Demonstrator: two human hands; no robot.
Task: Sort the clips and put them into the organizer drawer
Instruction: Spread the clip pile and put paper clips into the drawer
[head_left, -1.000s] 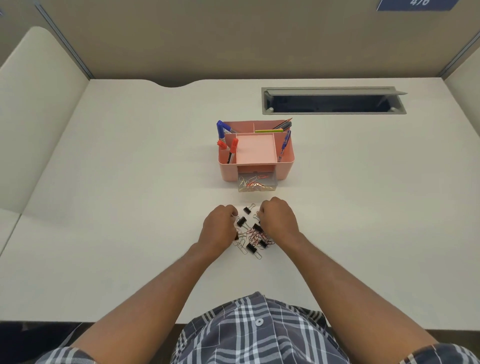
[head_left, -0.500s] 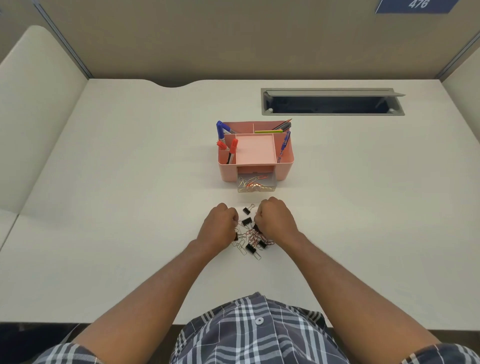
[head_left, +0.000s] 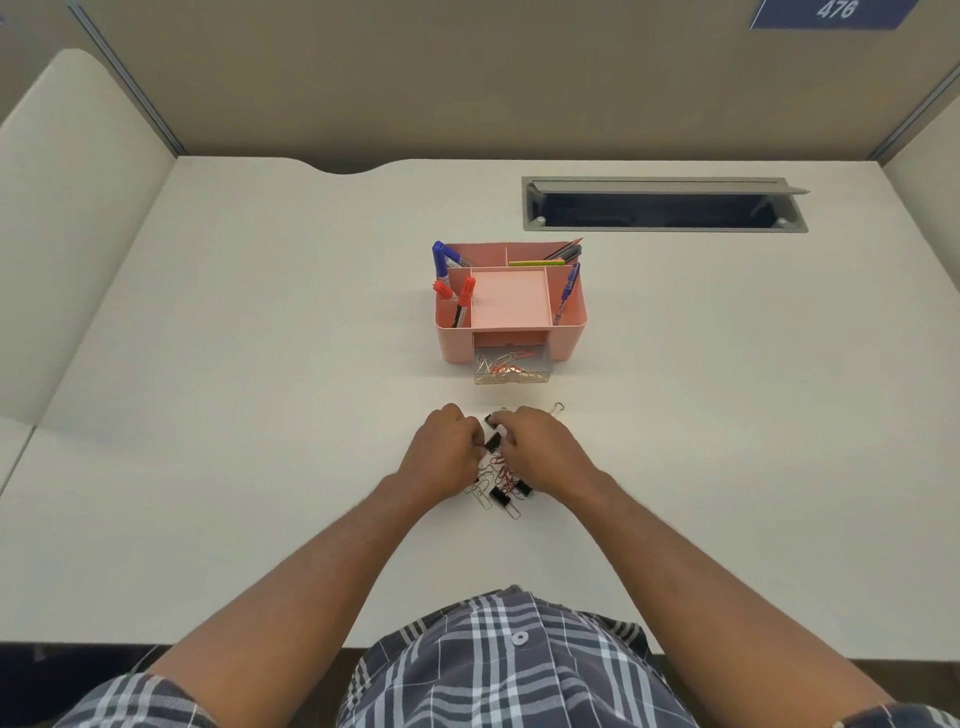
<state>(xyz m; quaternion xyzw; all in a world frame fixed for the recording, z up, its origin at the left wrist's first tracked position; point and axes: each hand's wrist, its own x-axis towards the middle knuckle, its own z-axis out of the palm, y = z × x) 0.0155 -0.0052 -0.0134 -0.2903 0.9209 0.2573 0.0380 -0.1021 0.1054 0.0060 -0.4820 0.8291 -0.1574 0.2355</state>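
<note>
So far the sorting looks partly done. The clear drawer (head_left: 511, 370) stands pulled out at the front of the pink organizer (head_left: 510, 306), which sits mid-desk toward the back edge, and it already holds a loose layer of paper clips (head_left: 505, 366), silver and reddish. A mixed pile (head_left: 501, 480) is left on the desk (head_left: 260, 364) nearer the front edge, just short of the drawer: black binder clips tangled with wire paper clips. One binder clip (head_left: 558, 409) lies a little apart, toward the drawer, beside the right hand.

Both hands are down on that pile, knuckles up. The left hand (head_left: 440, 452) has its fingers curled in, and whether they pinch anything I cannot tell. The right hand (head_left: 535, 449) has its fingertips drawn close around a black binder clip (head_left: 493, 441) at the gap between the two hands; the grip looks like a pinch, though the contact is partly hidden.

Around the drawer, markers (head_left: 448, 260) and pens stand in the organizer's side pockets, clear of the path. A cable slot (head_left: 665, 203) lies near the back right corner, well apart. Nothing blocks the way between pile and drawer; the tangle itself seems the main hindrance.
</note>
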